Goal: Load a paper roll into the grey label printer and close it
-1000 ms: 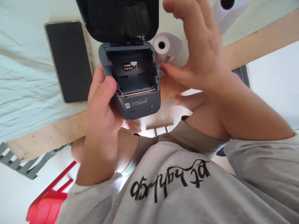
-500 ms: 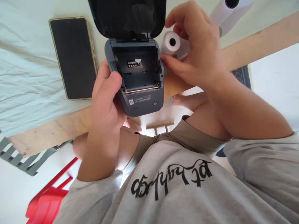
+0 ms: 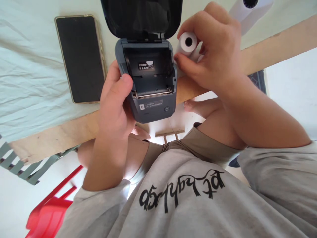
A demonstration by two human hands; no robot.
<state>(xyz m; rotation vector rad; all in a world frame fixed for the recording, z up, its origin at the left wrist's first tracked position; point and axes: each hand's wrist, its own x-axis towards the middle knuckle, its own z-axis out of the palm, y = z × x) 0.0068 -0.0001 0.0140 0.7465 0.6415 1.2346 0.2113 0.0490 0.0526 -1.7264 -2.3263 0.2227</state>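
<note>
The left hand (image 3: 115, 105) clasps a dark blue-grey plastic box-shaped printer (image 3: 151, 79) by its side, the glossy black lid (image 3: 142, 19) standing open beyond; the right hand (image 3: 215, 49) – just beside the printer – pinches a small white cylindrical paper roll (image 3: 183, 46) between thumb and fingers; a black rectangular phone (image 3: 80, 59) lies left of the left hand – on wrinkled pale-green cloth (image 3: 29, 82).

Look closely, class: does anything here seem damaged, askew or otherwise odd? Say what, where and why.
The label inside the open printer looks odd: a white patch interrupts its dark background at the upper right, perhaps torn or peeled. Nothing appears spilled.
</note>
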